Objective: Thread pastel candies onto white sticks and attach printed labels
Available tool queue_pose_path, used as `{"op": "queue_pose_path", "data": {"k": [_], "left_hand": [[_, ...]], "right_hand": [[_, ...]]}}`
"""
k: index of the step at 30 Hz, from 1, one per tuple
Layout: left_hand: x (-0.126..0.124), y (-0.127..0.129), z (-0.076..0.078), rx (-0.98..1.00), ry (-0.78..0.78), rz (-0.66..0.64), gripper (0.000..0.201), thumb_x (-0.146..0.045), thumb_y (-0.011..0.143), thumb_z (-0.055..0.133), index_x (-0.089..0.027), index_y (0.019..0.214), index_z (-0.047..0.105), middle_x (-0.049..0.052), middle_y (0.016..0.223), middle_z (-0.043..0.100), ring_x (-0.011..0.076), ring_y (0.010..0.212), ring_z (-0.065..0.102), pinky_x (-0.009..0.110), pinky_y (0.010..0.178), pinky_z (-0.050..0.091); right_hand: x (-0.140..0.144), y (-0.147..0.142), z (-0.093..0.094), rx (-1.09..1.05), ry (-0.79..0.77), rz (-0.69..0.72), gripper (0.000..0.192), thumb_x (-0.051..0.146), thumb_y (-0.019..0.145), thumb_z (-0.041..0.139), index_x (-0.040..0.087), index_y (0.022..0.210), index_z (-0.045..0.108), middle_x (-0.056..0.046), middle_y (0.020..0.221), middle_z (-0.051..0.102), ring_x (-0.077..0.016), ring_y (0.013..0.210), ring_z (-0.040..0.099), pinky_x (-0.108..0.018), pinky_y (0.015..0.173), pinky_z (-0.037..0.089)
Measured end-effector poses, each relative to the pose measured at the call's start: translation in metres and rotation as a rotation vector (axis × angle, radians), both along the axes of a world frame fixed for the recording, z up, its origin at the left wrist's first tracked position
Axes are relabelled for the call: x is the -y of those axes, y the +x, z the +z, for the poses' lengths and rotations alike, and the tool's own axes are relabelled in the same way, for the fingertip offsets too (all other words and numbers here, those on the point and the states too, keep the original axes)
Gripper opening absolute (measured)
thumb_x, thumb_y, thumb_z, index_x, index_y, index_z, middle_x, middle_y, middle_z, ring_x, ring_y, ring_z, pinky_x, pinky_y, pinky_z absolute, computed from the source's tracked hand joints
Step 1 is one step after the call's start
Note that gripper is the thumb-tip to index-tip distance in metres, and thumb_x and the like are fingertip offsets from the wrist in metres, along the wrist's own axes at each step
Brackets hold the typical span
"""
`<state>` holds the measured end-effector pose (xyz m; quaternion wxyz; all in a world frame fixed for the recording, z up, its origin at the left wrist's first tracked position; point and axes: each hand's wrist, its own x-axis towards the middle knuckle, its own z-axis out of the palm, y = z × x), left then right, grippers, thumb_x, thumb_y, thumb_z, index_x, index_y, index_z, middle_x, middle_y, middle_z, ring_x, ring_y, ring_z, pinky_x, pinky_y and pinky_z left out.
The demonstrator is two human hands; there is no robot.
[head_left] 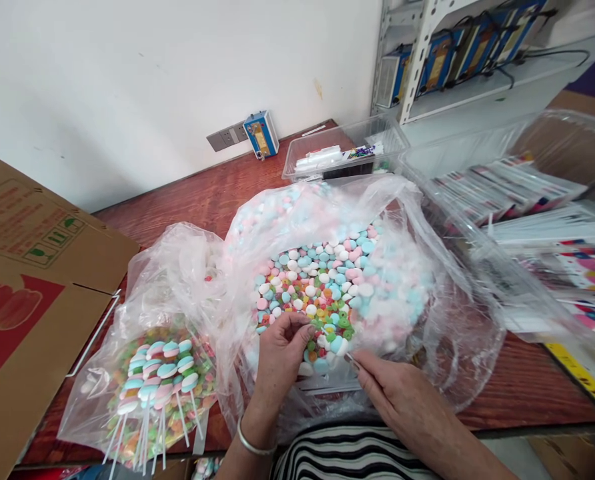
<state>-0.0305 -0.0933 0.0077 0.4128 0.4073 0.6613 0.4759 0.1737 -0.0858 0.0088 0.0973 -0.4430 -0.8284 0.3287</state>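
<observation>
- Your right hand [402, 390] pinches a thin white stick [349, 358], and a blue and white candy [337, 345] sits just past your fingertips.
- Your left hand [282, 350] has thumb and finger close together over the loose sweets [322, 288] (I can't tell if they pinch one).
- Squeezing too hard could squash a soft candy; a loose pinch could drop the stick.
- Your fingers hide most of the stick, and the cloudy bag [322, 223] beyond your hands blurs what's under it.
</observation>
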Motion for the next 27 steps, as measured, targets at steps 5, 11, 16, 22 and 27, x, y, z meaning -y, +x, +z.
{"op": "queue_pose_path", "data": {"k": [5, 11, 16, 22, 27], "left_hand": [[-0.004, 0.004, 0.004, 0.165, -0.022, 0.003, 0.024, -0.034, 0.071, 0.078, -0.015, 0.080, 0.067, 0.000, 0.068, 0.067, 0.0117, 0.060, 0.060, 0.022, 0.058, 0.049], [-0.002, 0.007, 0.006, 0.107, -0.021, -0.019, 0.018, -0.031, 0.072, 0.077, -0.016, 0.078, 0.069, 0.001, 0.066, 0.068, 0.0129, 0.060, 0.062, 0.023, 0.057, 0.050], [0.002, 0.017, 0.002, 0.107, 0.046, 0.013, 0.018, -0.031, 0.075, 0.076, -0.017, 0.084, 0.068, 0.001, 0.074, 0.069, 0.0136, 0.068, 0.063, 0.024, 0.064, 0.052], [0.003, 0.031, -0.003, 0.507, 0.006, 0.006, 0.037, -0.046, 0.076, 0.075, -0.019, 0.100, 0.070, 0.002, 0.079, 0.067, 0.0119, 0.069, 0.060, 0.023, 0.066, 0.049], [-0.001, 0.047, 0.002, 0.765, -0.009, -0.090, 0.026, -0.041, 0.082, 0.070, -0.016, 0.089, 0.072, 0.004, 0.084, 0.067, 0.0134, 0.079, 0.061, 0.023, 0.075, 0.047]], "right_hand": [[0.000, -0.002, -0.001, 0.003, 0.010, 0.001, 0.026, 0.022, 0.097, 0.037, 0.022, 0.092, 0.063, -0.003, 0.072, 0.072, -0.0208, 0.066, 0.070, -0.027, 0.058, 0.037], [0.001, -0.002, 0.001, -0.028, -0.025, -0.022, 0.027, 0.022, 0.097, 0.036, 0.021, 0.087, 0.062, -0.003, 0.069, 0.070, -0.0203, 0.063, 0.068, -0.027, 0.056, 0.036], [0.001, -0.005, -0.003, -0.127, -0.034, -0.075, 0.026, 0.020, 0.096, 0.036, 0.021, 0.091, 0.061, -0.003, 0.073, 0.070, -0.0201, 0.066, 0.067, -0.027, 0.058, 0.041], [0.002, -0.009, -0.012, -0.284, 0.050, -0.124, 0.030, 0.025, 0.099, 0.036, 0.022, 0.077, 0.056, -0.001, 0.068, 0.064, -0.0161, 0.061, 0.060, -0.024, 0.057, 0.041], [-0.001, -0.008, -0.009, -0.314, 0.092, -0.117, 0.029, 0.026, 0.098, 0.036, 0.022, 0.077, 0.055, -0.002, 0.071, 0.067, -0.0174, 0.064, 0.063, -0.025, 0.058, 0.043]]}}
